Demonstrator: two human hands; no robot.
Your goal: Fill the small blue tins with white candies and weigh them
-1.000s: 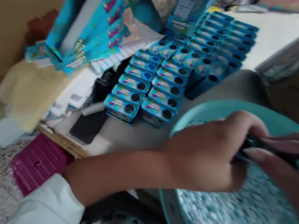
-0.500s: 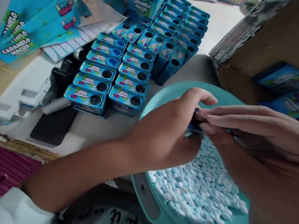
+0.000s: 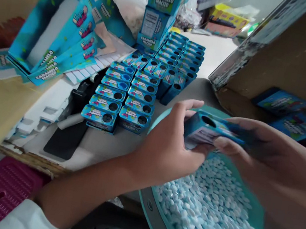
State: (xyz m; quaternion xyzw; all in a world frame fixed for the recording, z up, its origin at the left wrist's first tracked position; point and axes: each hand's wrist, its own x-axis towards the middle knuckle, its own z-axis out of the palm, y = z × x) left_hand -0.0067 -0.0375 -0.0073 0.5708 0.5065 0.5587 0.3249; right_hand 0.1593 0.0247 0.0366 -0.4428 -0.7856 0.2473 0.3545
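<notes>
Over the basin, both hands grip a small blue candy tin [image 3: 200, 133] with a dark round hole in its top. My left hand [image 3: 169, 145] wraps around its left end, thumb underneath. At the right end, my right hand [image 3: 276, 168] closes on the tin with its thumb along the near side; its other fingers are partly hidden. Below lies the turquoise basin [image 3: 157, 225], holding many small white and pale blue candies [image 3: 209, 199]. To the left stand rows of similar blue tins [image 3: 136, 115], some holes dark, some showing blue inside.
Stacked display boxes [image 3: 157, 20] rise behind the tins. Folded blue cartons [image 3: 53, 41] and a black phone-like slab [image 3: 65, 140] lie left. An open cardboard box [image 3: 270, 52] with more tins stands right. A magenta plastic stool [image 3: 1, 186] is below the table edge.
The tin has tilted and come into clearer view, its top hole and near side now showing between my hands. My view has shifted, so the table things appear lower.
</notes>
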